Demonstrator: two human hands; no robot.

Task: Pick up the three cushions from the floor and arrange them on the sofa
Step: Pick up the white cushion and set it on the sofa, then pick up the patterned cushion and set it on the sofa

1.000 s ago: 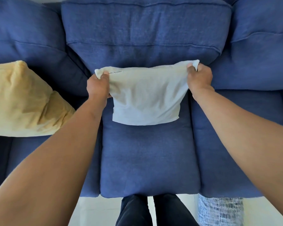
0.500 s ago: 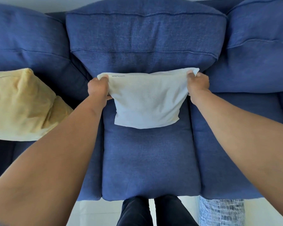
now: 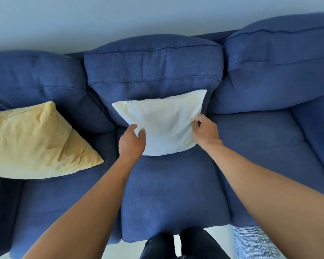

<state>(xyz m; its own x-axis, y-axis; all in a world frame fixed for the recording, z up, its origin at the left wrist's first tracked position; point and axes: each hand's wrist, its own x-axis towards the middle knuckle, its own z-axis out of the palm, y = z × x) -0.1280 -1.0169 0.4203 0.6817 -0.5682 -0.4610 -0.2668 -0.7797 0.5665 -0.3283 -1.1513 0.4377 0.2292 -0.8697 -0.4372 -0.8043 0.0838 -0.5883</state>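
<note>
A white cushion (image 3: 163,124) leans against the middle back pillow of the blue sofa (image 3: 172,187), resting on the middle seat. My left hand (image 3: 132,142) is at the cushion's lower left edge with fingers spread, holding nothing. At its right edge my right hand (image 3: 204,130) has loosely curled fingers that touch or nearly touch the fabric. A yellow cushion (image 3: 36,141) lies on the left seat. A blue-and-white patterned cushion (image 3: 256,242) shows on the floor at the bottom right, partly cut off by the frame.
My legs in dark trousers (image 3: 180,245) stand against the sofa's front edge on a pale floor. The right seat of the sofa (image 3: 260,156) carries no cushion. A pale wall (image 3: 120,19) runs behind the sofa.
Both hands let go of the white cushion's top corners and dropped to its lower sides. The cushion now rests against the back pillow. The view tilted up.
</note>
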